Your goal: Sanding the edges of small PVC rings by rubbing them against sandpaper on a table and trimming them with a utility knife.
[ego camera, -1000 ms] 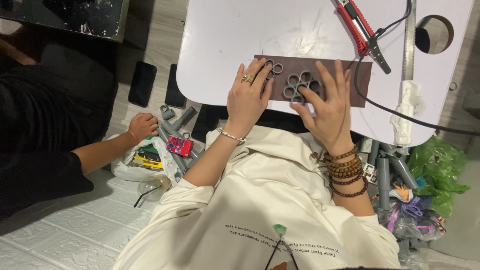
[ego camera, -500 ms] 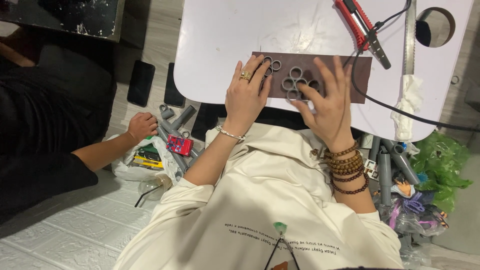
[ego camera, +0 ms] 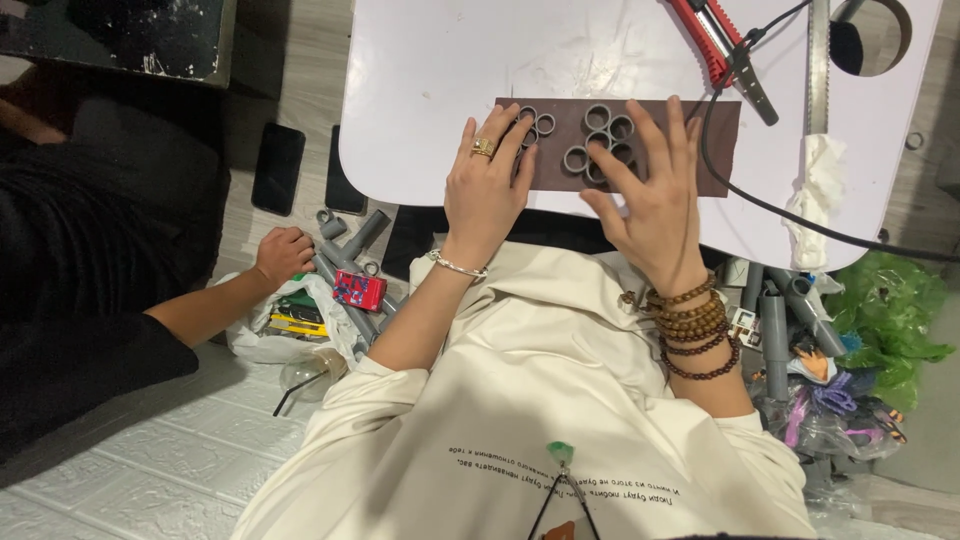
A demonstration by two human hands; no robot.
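Observation:
A brown mat [ego camera: 710,150] lies on a white table [ego camera: 440,70]. On it sits a cluster of grey pipe rings [ego camera: 598,138]; my right hand [ego camera: 650,200] lies on that cluster with fingers spread, pressing on the rings. Two smaller grey rings [ego camera: 536,122] sit at the mat's left part, and my left hand [ego camera: 485,185], with a gold ring on it, rests flat with its fingertips against them. Neither hand grips anything.
A red cutter [ego camera: 715,40], a black cable [ego camera: 800,215], a metal saw blade [ego camera: 819,60] and a white cloth [ego camera: 815,195] lie on the table. On the floor, grey pipes [ego camera: 350,255] and two phones [ego camera: 278,168]; another person's hand [ego camera: 285,252] reaches there. More pipes [ego camera: 775,330] and a green bag [ego camera: 890,320] at right.
The ring cluster under my right hand has turned and shifted slightly on the mat. My left hand stays by the two small rings. The view drifted a little.

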